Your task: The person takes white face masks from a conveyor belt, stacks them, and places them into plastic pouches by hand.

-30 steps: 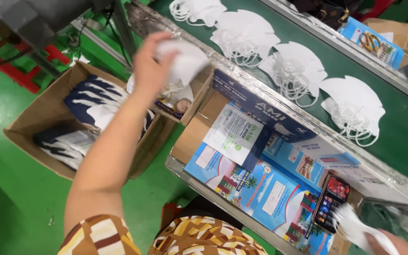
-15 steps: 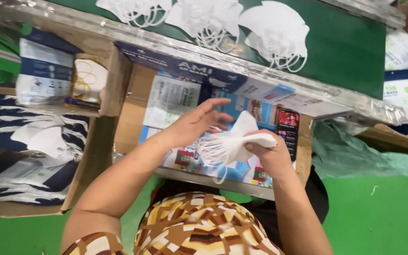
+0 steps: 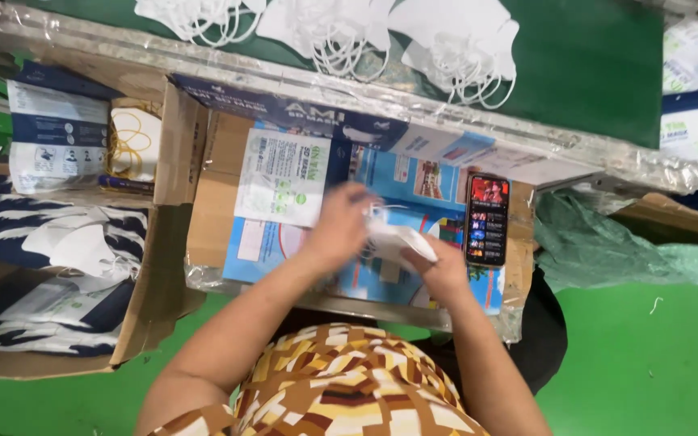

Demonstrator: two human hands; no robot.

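Note:
Both of my hands hold one white face mask (image 3: pixel 397 242) over a small work surface covered with blue printed sheets (image 3: pixel 381 278). My left hand (image 3: pixel 339 226) presses on the mask's left side, fingers blurred. My right hand (image 3: pixel 444 270) grips its right end from below. A flat printed mask pouch (image 3: pixel 282 178) lies just left of my left hand. A phone with a lit screen (image 3: pixel 486 220) stands right of my right hand.
Several white masks (image 3: pixel 454 44) lie on the green belt (image 3: pixel 591 73) beyond the foil-wrapped rail. A cardboard box (image 3: pixel 151 311) at left holds dark striped pouches and loose masks. Rubber bands (image 3: pixel 132 145) sit in a small box. Crumpled green plastic (image 3: pixel 607 242) lies right.
A second ago my left hand was stretched out to the left over the box with a mask. It came back to the work surface, and both hands now press the mask together, lower down.

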